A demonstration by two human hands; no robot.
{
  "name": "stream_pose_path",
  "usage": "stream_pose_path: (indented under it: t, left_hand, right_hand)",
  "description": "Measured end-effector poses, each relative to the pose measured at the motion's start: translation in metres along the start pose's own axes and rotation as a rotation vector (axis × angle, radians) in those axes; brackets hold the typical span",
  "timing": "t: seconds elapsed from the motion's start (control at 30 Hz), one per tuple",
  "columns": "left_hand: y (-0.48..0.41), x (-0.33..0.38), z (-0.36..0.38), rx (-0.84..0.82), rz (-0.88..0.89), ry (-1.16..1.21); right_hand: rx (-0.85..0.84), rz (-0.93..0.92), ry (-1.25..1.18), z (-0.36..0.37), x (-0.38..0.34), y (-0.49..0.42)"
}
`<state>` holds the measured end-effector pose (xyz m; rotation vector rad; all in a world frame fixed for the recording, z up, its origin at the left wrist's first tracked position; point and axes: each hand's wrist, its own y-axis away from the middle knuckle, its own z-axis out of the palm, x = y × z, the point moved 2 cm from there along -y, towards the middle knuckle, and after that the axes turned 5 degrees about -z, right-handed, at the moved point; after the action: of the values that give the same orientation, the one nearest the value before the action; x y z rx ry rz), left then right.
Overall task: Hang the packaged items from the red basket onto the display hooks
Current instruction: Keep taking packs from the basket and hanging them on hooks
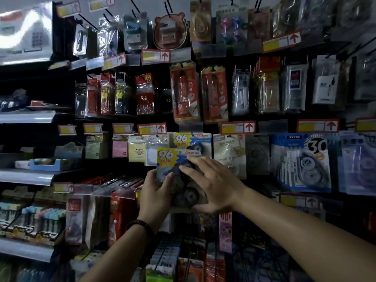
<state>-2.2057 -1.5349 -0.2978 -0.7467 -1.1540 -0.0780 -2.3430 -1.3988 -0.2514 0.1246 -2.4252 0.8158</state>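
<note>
The "96" correction-tape pack (173, 159), gripped by the left hand (155, 192) at 7 o'clock and steadied by the right hand (211, 184), is raised toward its matching hung pack (191, 140) at 12 o'clock, likely to share that hook.

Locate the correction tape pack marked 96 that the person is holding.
In the head view, the held 96 pack sits centre frame between the left hand and right hand, just below an identical hanging pack.

Head camera faces the display wall (223, 119) closely, looking slightly down.

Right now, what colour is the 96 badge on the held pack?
Yellow, on the held pack, head view.
</note>
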Motion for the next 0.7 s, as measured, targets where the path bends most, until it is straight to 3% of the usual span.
stream_pose_path:
  t: [0.17, 0.43, 0.7]
  left_hand:
    - [-0.006, 0.000, 0.000, -0.078, -0.065, -0.022]
    - [-0.016, -0.004, -0.019, -0.033, 0.109, -0.506]
    - [-0.016, -0.003, -0.025, -0.096, 0.119, -0.580]
  right_hand:
    - [0.029, 0.065, -0.034, 0.005, 0.005, -0.004]
    - [-0.062, 0.237, 0.097, 0.010, 0.023, -0.025]
    - [-0.100, 0.305, 0.205, 0.007, 0.041, -0.037]
